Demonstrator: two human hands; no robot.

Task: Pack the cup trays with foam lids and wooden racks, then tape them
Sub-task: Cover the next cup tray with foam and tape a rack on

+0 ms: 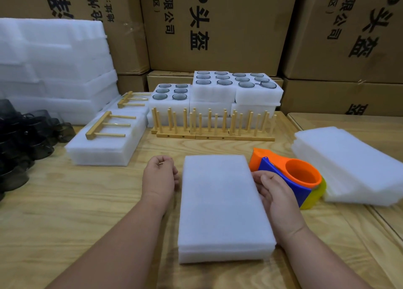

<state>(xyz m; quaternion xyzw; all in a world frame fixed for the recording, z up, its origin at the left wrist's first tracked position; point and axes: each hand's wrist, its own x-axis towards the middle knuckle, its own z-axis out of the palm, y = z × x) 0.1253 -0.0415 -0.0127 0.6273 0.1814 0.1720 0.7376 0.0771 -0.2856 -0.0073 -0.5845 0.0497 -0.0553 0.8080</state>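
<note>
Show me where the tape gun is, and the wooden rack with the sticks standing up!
tape gun (302, 175), head view, on the orange round part.
wooden rack (214, 136), head view, on the flat base under the upright pegs.

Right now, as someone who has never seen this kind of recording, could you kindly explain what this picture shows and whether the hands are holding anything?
No machine here: a person wears a camera on the head, so this one picture looks forward and down at their own two bare hands over a wooden table. Between the hands lies a covered foam tray. The left hand is loosely curled beside it and seems to hold nothing. The right hand rests against the tray's right edge. Just right of it lies an orange and blue tape dispenser, then a stack of foam lids. Further back are wooden racks standing upright, foam trays with glass cups, and cardboard boxes.
</note>
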